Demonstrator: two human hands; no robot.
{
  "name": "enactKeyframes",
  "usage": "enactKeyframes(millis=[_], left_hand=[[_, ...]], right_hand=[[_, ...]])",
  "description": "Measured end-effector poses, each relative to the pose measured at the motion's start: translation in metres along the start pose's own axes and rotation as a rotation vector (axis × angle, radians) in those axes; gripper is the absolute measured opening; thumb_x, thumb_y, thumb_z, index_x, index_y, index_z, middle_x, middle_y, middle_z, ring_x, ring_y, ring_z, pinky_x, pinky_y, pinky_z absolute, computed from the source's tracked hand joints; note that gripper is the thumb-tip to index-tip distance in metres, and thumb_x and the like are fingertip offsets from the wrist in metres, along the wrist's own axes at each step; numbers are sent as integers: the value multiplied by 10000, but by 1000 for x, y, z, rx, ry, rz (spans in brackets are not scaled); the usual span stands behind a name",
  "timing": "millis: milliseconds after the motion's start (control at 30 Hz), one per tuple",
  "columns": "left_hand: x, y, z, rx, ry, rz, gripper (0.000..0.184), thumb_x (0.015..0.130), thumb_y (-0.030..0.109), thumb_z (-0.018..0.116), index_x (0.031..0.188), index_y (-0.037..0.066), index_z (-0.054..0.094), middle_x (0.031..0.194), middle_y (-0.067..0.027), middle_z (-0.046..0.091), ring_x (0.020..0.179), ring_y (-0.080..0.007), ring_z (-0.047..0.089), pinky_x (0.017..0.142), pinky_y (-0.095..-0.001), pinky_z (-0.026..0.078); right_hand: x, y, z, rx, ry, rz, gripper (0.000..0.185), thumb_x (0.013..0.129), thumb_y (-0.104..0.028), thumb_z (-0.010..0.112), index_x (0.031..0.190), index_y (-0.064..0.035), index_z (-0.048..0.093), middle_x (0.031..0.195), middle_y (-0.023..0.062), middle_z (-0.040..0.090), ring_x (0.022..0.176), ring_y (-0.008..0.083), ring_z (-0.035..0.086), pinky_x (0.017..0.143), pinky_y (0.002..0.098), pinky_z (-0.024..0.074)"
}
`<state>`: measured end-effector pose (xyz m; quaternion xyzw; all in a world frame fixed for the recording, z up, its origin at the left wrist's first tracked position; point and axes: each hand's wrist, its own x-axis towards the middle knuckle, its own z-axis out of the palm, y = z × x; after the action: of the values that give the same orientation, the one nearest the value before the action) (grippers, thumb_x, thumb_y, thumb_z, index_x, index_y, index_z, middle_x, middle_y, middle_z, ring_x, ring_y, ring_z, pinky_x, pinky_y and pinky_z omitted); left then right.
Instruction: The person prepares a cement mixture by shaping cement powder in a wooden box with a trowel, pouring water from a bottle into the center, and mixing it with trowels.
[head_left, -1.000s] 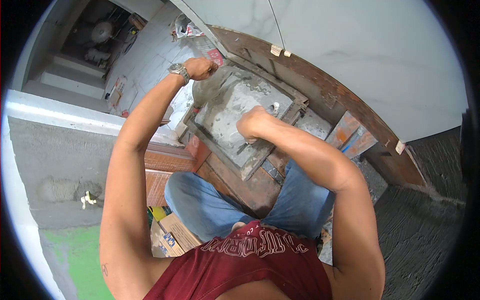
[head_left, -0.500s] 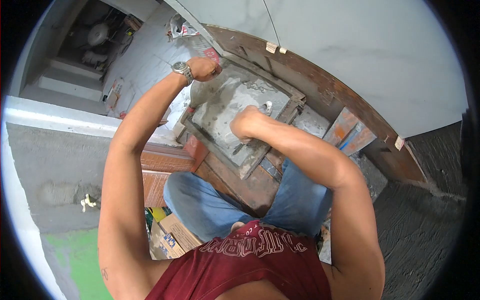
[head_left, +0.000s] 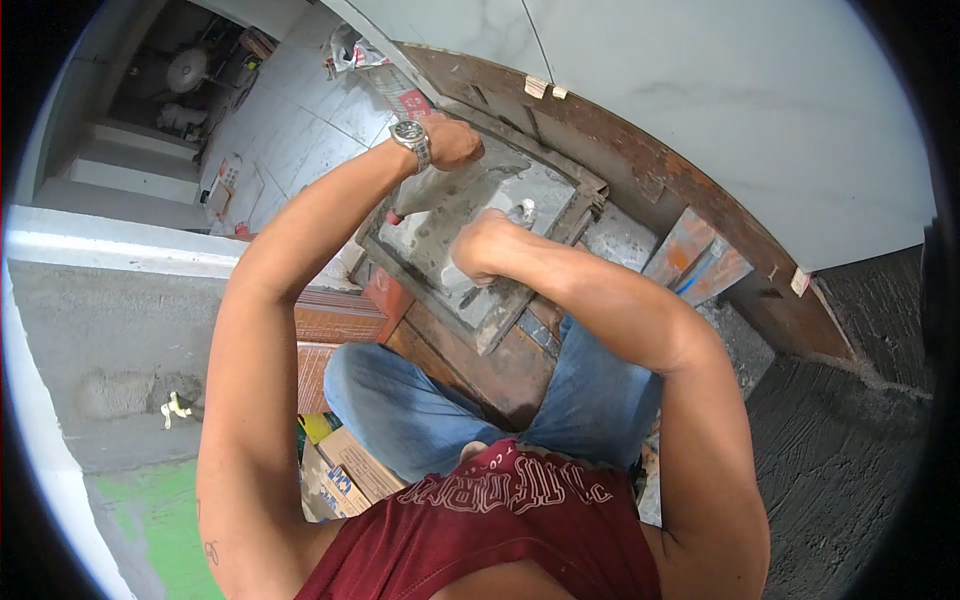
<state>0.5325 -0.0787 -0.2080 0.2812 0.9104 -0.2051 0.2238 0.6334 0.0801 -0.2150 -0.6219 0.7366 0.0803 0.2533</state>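
Observation:
My left hand point(head_left: 455, 142), with a metal watch on the wrist, is closed in a fist over the far left part of a shallow square tray point(head_left: 425, 292). Below this fist hangs a smooth grey piece point(head_left: 422, 188) with a small red part at its lower left; its kind is unclear. Wet grey mortar point(head_left: 525, 187) is spread in the tray. My right hand point(head_left: 480, 247) is closed low over the middle of the mortar. A pale rounded handle end point(head_left: 527, 207) sticks out beside it, while the rest of that tool is hidden.
Boards point(head_left: 480, 370) lie between my jeans-clad legs and the tray. A tiled wall panel with a brown lower edge point(head_left: 650, 170) curves along the right. Left are a wall tap point(head_left: 175, 409) and a cardboard box point(head_left: 365, 465). A paint-smeared piece point(head_left: 697, 257) leans right of the tray.
My left hand has moved right over the tray, and the grey piece below it has shifted and tilted. My right hand has moved slightly left, staying closed.

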Motion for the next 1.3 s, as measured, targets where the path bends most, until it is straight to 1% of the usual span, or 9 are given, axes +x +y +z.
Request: enactKeyframes(millis=[400, 500, 700, 800, 933, 967, 1100, 1200, 1300], left_hand=[[39, 44, -5, 70, -102, 14, 211, 859, 177, 575, 991, 73, 703, 1059, -128, 720, 1026, -312, 686, 835, -461, 545], [48, 56, -12, 92, -198, 17, 273, 865, 183, 598, 1092, 84, 713, 1152, -138, 710, 1091, -322, 677, 863, -460, 552], [57, 64, -4, 165, -104, 115, 244, 865, 187, 573, 1016, 89, 738, 1096, -135, 726, 1039, -296, 696, 864, -471, 548], [51, 76, -15, 167, -181, 0, 253, 861, 192, 575, 1020, 94, 746, 1100, -137, 725, 1062, -295, 686, 908, -471, 528], [33, 52, 0, 154, -34, -27, 224, 814, 126, 628, 996, 88, 752, 1010, -136, 738, 981, -307, 707, 869, -436, 550], [13, 48, -14, 81, -29, -44, 272, 773, 50, 645, 1030, 59, 731, 976, -134, 736, 974, -310, 705, 826, -415, 556], [-64, -1, 17, -406, 212, -122, 306, 738, -35, 626, 1033, 15, 688, 985, -131, 708, 948, -316, 668, 815, -410, 524], [-143, -10, 47, -341, 503, -63, 257, 747, -4, 649, 998, 28, 696, 919, -107, 650, 934, -301, 608, 806, -401, 513], [-218, 17, 68, -339, 715, -180, 226, 722, 22, 688, 947, 39, 706, 923, -78, 585, 925, -280, 560, 813, -389, 497]], right_hand=[[-7, -1, -5, 35, 0, -20, 307, 742, -131, 703, 1034, -51, 755, 1091, 136, 735, 1002, 281, 712, 784, 424, 549], [-1, 1, -3, 41, -7, -17, 317, 746, -141, 700, 1044, -47, 751, 1103, 137, 732, 1007, 279, 710, 787, 427, 549], [5, 0, -2, 28, -24, -32, 316, 731, -149, 695, 1028, -59, 754, 1090, 133, 734, 992, 290, 710, 781, 434, 546], [9, 0, 3, 61, -11, -37, 306, 722, -149, 693, 1008, -60, 756, 1074, 141, 734, 984, 302, 709, 769, 439, 546], [14, 3, 10, 74, 7, -35, 288, 725, -141, 691, 989, -45, 756, 1042, 169, 731, 957, 326, 712, 750, 448, 550], [16, 4, 13, 70, 9, -25, 283, 729, -142, 692, 986, -39, 755, 1038, 178, 730, 950, 332, 713, 746, 450, 552], [-6, 1, -3, 47, -101, -4, 268, 745, -134, 698, 983, -24, 748, 1033, 213, 720, 936, 353, 715, 750, 457, 558], [-7, 7, 1, 80, -65, 28, 298, 720, -144, 715, 986, -10, 741, 1048, 222, 716, 979, 353, 706, 806, 452, 557], [-17, 7, -11, 61, -43, 34, 343, 750, -221, 747, 991, 22, 722, 1011, 252, 706, 955, 388, 700, 827, 449, 559]])
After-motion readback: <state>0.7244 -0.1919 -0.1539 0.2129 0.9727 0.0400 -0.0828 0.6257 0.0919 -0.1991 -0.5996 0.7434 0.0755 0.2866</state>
